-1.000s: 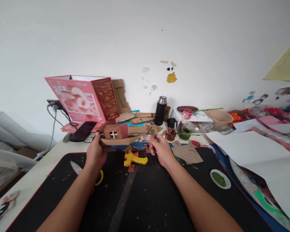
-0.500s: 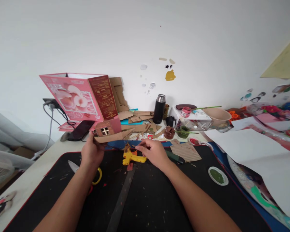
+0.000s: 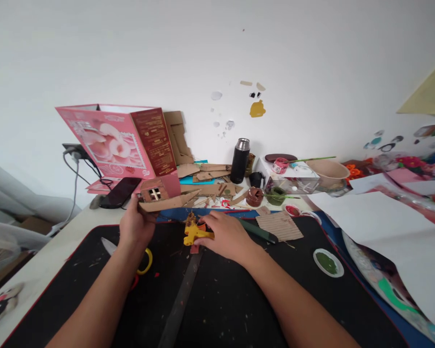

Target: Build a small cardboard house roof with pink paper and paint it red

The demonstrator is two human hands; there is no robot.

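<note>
My left hand [image 3: 135,224] is closed on the left end of a small cardboard house model [image 3: 154,193], which has a brick-patterned wall, a cross-barred window and a strip of cardboard along its base. It is held above the back edge of the black mat. My right hand [image 3: 226,234] is on the handle of a yellow hot glue gun [image 3: 191,234], thumb on the near side and fingers over the top. Brown residue covers the gun's nozzle end. Partly under my left forearm lie scissors [image 3: 148,263] with yellow and red handles. A long dark ruler [image 3: 181,299] runs toward me from the gun.
Cardboard scraps [image 3: 217,191], a black thermos [image 3: 240,162] and paint jars [image 3: 254,196] line the back. A green-handled tool [image 3: 259,231] and corrugated cardboard [image 3: 280,228] lie right of my hand. A pink box [image 3: 112,145] and a phone [image 3: 121,192] stand left.
My right hand has come down from above the glue gun's handle and closed around it. The house stays in my left hand, nearly unmoved. The view has shifted slightly.
</note>
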